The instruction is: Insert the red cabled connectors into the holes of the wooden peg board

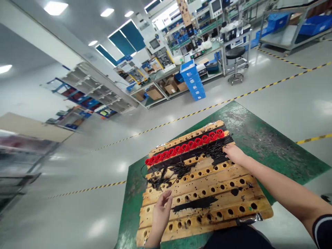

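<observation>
Wooden board (207, 193) under both hands, unlabelled.

We cannot see the near edge of the holed wooden board (207, 204): a dark garment covers it at the bottom edge. The left hand (160, 211) is cut off at the wrist. The shelving at left is motion-blurred.

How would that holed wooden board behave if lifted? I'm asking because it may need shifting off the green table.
The board looks stiff: thick planks, lying flat on the table. It is probably heavy and awkward, being wide, with both hands, left and right, spread far apart on it. The red parts and loose black wires might slide or snag if it tilts.
</observation>
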Available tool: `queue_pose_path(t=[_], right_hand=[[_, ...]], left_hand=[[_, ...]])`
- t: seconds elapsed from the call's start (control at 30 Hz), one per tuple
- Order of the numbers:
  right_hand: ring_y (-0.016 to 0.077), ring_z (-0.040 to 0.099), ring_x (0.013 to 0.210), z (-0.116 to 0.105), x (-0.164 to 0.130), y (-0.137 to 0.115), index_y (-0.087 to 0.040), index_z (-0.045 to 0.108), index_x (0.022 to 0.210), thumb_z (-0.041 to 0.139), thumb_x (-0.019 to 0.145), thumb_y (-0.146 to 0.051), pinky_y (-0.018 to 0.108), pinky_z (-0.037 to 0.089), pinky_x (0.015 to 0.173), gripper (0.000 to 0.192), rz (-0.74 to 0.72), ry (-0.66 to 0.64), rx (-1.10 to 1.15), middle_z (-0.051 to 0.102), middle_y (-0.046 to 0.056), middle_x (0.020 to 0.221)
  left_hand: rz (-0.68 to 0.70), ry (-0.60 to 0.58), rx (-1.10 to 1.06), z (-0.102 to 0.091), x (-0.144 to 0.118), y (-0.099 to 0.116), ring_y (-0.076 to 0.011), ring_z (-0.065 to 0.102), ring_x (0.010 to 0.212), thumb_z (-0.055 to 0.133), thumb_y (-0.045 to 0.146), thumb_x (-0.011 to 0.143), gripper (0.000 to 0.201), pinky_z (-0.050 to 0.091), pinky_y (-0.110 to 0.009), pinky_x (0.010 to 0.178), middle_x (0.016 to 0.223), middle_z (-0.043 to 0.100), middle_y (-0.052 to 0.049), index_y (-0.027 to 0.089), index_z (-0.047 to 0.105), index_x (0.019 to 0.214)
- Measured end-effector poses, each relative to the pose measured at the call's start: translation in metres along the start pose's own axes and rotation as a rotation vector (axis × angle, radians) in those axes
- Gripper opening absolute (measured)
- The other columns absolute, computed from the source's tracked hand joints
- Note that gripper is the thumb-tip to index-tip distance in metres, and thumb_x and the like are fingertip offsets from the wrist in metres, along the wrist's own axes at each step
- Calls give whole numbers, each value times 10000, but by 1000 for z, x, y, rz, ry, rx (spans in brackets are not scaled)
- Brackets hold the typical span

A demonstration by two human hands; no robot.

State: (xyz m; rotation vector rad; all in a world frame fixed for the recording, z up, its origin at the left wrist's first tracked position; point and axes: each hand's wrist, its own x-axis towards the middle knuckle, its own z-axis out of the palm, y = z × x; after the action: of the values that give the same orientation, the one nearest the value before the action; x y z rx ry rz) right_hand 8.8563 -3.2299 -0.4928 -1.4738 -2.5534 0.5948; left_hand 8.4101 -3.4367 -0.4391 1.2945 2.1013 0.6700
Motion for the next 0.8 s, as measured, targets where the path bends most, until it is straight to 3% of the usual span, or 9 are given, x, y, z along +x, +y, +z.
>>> queue_pose_path(t=[0.07, 0.13, 0.23, 0.37, 0.43, 0.5, 0.63, 0.7, 0.8], right_hand=[[263, 595, 1082, 4, 6, -6, -138, 740, 1107, 730, 894, -149, 359, 420, 1021, 214, -31, 2, -12, 685, 135, 1059], [261, 586, 1099, 9, 10, -13, -141, 748, 1141, 726, 912, -183, 358, 421, 1030, 235, -33, 9, -28, 677, 132, 1081], [276, 568, 1162, 15, 3, -26, -120, 732, 1235, 726, 903, -177, 376, 433, 1054, 337, 66, 76, -46, 658, 165, 1167], [288, 540, 1274, 24, -42, -59, -109, 643, 1376, 679, 934, -227, 425, 437, 1130, 459, 305, 318, 7, 596, 192, 1377], [278, 557, 1277, 37, -76, -85, -113, 668, 1308, 594, 980, -257, 438, 448, 1148, 366, 405, 466, 69, 620, 182, 1350], [269, 594, 1254, 59, -119, -115, -152, 683, 1252, 512, 1009, -294, 451, 482, 1132, 329, 420, 555, 145, 654, 162, 1304], [313, 691, 1076, 118, -226, -158, -248, 727, 1067, 521, 971, -494, 503, 580, 984, 334, 628, 722, 245, 714, 144, 1159], [323, 707, 825, 146, -285, -162, -296, 737, 1005, 560, 910, -581, 530, 612, 800, 350, 813, 752, 247, 732, 135, 1053], [389, 674, 673, 173, -369, -175, -362, 713, 763, 553, 812, -693, 589, 558, 596, 371, 1013, 843, 114, 693, 121, 778]], left_hand=[[-109, 51, -21, -9, -18, -41, -315, 709, 1206, 590, 686, 778, 602, 589, -453, 1054, 1303, 727, -178, 206, 661, 1135], [-170, 69, -57, -18, -28, -68, -333, 713, 1198, 597, 697, 737, 633, 597, -469, 1039, 1297, 730, -186, 200, 660, 1124], [-182, 65, -81, -35, -28, -87, -343, 729, 1161, 609, 700, 683, 631, 611, -470, 1013, 1260, 752, -173, 215, 664, 1084], [-166, 83, 77, -68, 2, -96, -352, 745, 1101, 563, 744, 719, 583, 625, -498, 961, 1188, 782, -87, 291, 676, 1068], [-146, 99, 147, -84, 32, -99, -360, 741, 1105, 496, 770, 784, 603, 609, -533, 982, 1212, 771, -73, 314, 657, 1145], [-64, 95, 228, -96, 65, -98, -388, 727, 1120, 420, 781, 831, 690, 596, -560, 993, 1264, 744, -124, 268, 639, 1237], [398, 103, 379, -113, 133, -81, -387, 483, 1459, 272, 680, 905, 897, 366, -517, 1261, 1489, 554, -303, -6, 544, 1415], [423, 132, 498, -116, 169, -73, -382, 336, 1560, 259, 674, 931, 904, 329, -559, 1267, 1664, 347, -274, 38, 441, 1547], [468, 54, 678, -111, 216, -66, -366, 211, 1611, 282, 690, 942, 912, 295, -620, 1259, 1761, 147, -183, 112, 300, 1646]])
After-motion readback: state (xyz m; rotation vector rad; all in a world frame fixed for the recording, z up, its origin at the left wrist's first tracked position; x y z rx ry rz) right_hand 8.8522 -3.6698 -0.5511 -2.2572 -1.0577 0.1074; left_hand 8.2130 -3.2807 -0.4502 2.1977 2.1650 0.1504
